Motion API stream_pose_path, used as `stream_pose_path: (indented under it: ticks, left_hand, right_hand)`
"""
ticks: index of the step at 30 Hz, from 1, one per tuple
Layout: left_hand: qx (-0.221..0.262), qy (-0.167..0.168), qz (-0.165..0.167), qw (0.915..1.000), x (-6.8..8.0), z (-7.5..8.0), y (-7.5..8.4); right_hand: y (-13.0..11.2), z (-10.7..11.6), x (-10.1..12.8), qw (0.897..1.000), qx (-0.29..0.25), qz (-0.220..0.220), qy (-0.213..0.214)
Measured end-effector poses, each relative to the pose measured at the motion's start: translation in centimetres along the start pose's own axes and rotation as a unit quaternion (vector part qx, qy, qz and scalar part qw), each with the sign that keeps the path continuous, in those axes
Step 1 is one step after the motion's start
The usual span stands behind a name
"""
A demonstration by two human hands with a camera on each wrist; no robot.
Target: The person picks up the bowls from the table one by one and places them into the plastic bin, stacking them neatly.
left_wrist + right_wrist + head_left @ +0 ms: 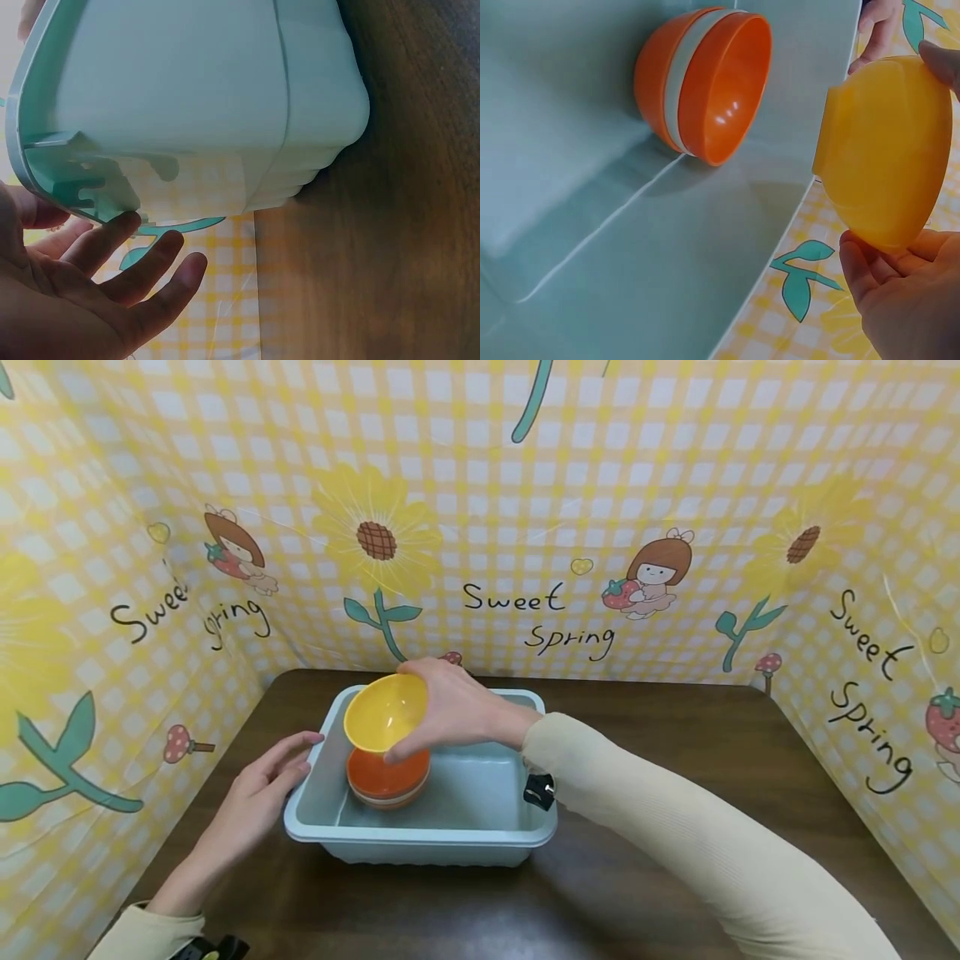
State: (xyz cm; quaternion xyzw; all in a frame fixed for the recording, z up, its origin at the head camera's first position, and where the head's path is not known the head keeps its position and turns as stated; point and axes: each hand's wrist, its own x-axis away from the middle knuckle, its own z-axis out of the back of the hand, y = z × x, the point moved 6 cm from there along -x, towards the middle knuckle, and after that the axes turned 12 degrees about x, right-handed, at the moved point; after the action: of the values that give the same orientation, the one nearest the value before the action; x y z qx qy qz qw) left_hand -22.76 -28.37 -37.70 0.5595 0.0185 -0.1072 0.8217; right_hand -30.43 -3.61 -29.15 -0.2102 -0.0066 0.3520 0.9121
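In the head view my right hand (457,706) holds a yellow bowl (386,714) by its edge, thumb on one side and fingers on the other. The bowl is tilted above a stack of bowls (390,777) inside a light blue plastic basin (480,837). From the right wrist view, the stack shows an orange bowl (731,90) on top, a white bowl (684,82) between and another orange bowl (651,79) beneath. My left hand (258,793) is at the basin's left rim. Its fingers (169,289) are loosely spread along the outer wall.
The basin stands on a dark brown wooden table (660,760). A yellow-checked cloth (495,510) with printed flowers and lettering encloses the back and both sides. A black strap device (539,791) sits on the right wrist.
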Motion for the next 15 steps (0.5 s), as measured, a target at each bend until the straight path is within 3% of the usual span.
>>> stream_pose_path:
  ticks: [7, 15]
  left_hand:
    - [0.002, 0.002, 0.001, 1.0000, -0.1, 0.0, 0.0]
    - [0.000, 0.001, 0.003, 1.0000, -0.1, -0.1, 0.0]
  right_hand:
    - [0.5, -0.6, -0.8, 1.000, 0.016, 0.015, -0.008]
    - [1.4, -1.9, -1.3, 0.999, 0.011, 0.004, -0.031]
